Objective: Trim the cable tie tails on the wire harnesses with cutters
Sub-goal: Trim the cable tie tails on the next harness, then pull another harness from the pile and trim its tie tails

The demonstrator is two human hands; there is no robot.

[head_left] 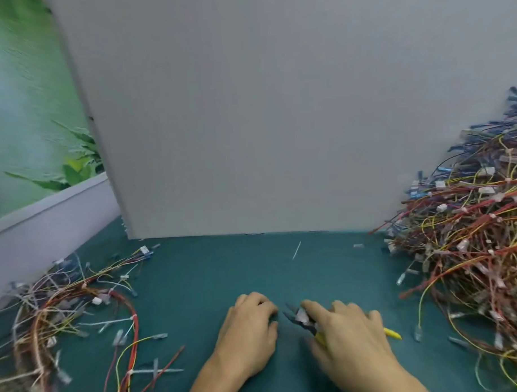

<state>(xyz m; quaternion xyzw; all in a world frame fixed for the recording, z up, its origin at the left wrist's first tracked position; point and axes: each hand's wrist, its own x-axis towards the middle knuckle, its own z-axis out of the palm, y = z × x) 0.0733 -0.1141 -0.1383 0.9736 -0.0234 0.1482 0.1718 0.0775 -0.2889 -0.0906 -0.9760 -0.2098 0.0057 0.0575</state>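
1 right hand (pixel 350 333) grips cutters (pixel 299 316) beside left hand (pixel 250 328)

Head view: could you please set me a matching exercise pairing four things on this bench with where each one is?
1 cutters
2 large harness pile
3 small harness pile
4 loose white tail

A left of the mat
B in the right hand
C by the grey board
D right of the mat

Pairs: 1-B, 2-D, 3-A, 4-C
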